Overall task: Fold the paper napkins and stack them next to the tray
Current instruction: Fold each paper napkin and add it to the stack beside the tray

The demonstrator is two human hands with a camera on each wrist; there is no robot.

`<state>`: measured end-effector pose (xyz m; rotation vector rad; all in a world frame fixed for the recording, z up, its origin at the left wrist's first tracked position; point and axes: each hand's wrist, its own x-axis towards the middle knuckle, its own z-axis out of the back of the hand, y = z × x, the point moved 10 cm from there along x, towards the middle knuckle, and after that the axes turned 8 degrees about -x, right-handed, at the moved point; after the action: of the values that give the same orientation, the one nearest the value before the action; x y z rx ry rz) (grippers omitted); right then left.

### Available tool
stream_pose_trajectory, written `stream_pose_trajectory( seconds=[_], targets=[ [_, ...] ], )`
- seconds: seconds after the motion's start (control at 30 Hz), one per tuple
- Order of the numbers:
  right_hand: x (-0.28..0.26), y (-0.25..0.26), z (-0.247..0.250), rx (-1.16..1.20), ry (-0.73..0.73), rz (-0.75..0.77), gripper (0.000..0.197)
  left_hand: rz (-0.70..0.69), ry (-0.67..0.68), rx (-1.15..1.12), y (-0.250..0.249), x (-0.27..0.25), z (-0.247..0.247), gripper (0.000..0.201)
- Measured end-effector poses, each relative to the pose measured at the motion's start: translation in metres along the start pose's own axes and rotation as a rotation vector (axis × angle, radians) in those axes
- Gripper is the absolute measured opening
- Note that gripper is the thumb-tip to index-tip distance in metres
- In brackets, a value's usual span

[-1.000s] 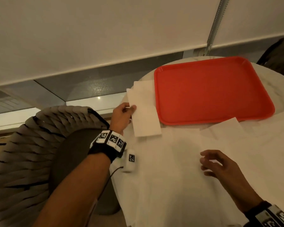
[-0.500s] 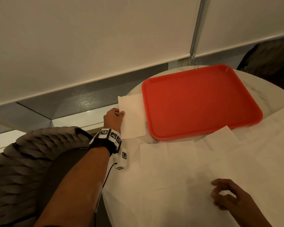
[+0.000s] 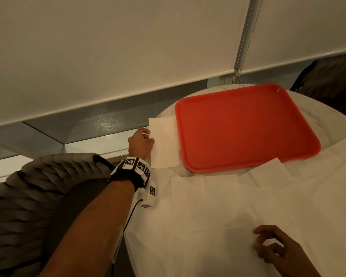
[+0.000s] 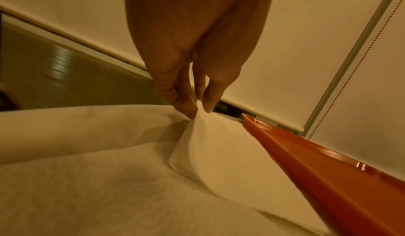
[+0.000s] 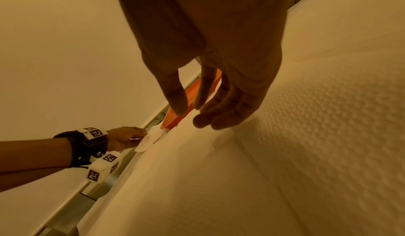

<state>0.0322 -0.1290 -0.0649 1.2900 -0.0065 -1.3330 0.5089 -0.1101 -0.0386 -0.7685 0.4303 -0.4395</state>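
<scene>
The left hand (image 4: 192, 52) pinches the raised edge of a folded napkin (image 4: 219, 153) between thumb and fingers (image 4: 183, 101), just beside the orange tray (image 4: 328, 167).

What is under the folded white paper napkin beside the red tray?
The folded white paper napkin, pinched by the left hand, lies on the round white table. Whether other napkins lie beneath it is hidden.

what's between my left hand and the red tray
Only the folded napkin: the left hand pinches its left edge, and its right edge lies beside the red tray in the head view.
</scene>
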Motion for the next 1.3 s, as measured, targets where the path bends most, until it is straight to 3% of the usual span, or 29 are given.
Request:
stream_pose_trajectory(
  seconds=[0.1, 0.2, 0.33, 0.4, 0.47, 0.57, 0.63, 0.77, 0.9, 0.97, 1.03, 1.13, 1.23, 1.3],
  targets=[
    [0.000, -0.003, -0.003, -0.027, 0.024, -0.001, 0.020, 0.018, 0.037, 0.066, 0.003, -0.004, -0.004, 0.025],
    [-0.002, -0.003, -0.009, -0.148, 0.032, 0.064, 0.023, -0.001, -0.011, 0.135, 0.000, -0.016, 0.011, 0.030],
    [-0.015, 0.014, -0.033, -0.586, 0.042, 0.407, 0.037, -0.091, -0.077, 0.121, -0.012, -0.060, 0.048, 0.026],
    [-0.022, 0.012, -0.049, -0.773, 0.104, 0.470, 0.039, -0.106, -0.033, 0.140, -0.011, -0.097, 0.046, 0.019],
    [-0.022, 0.011, -0.050, -0.785, 0.083, 0.493, 0.042, -0.021, 0.119, 0.236, 0.006, -0.138, 0.017, 0.017],
    [-0.020, 0.012, -0.044, -0.714, 0.062, 0.504, 0.038, 0.147, 0.305, 0.474, 0.040, -0.190, -0.037, 0.043],
    [-0.017, 0.009, -0.043, -0.714, 0.087, 0.506, 0.037, 0.132, 0.254, 0.521, 0.041, -0.204, -0.050, 0.051],
    [-0.016, 0.006, -0.043, -0.725, 0.104, 0.565, 0.039, 0.132, 0.141, 0.477, 0.031, -0.211, -0.050, 0.044],
    [-0.012, 0.006, -0.044, -0.715, 0.108, 0.571, 0.038, 0.153, 0.063, 0.240, 0.022, -0.218, -0.042, 0.015],
    [-0.012, 0.010, -0.043, -0.703, 0.105, 0.571, 0.038, 0.078, 0.058, 0.033, 0.006, -0.225, -0.042, 0.006],
    [-0.014, 0.020, -0.037, -0.646, 0.066, 0.593, 0.041, -0.013, 0.095, -0.123, -0.022, -0.240, -0.041, 0.006],
    [-0.011, 0.039, -0.015, -0.310, 0.018, 0.520, 0.052, -0.059, 0.251, -0.384, -0.064, -0.269, -0.044, 0.013],
    [-0.003, 0.047, -0.014, 0.163, 0.237, 0.241, 0.076, -0.059, 0.343, -0.721, -0.098, -0.290, -0.033, 0.017],
    [-0.007, 0.061, -0.025, 0.419, 0.441, 0.176, 0.089, -0.002, 0.378, -0.904, -0.107, -0.299, -0.024, 0.019]
  ],
)
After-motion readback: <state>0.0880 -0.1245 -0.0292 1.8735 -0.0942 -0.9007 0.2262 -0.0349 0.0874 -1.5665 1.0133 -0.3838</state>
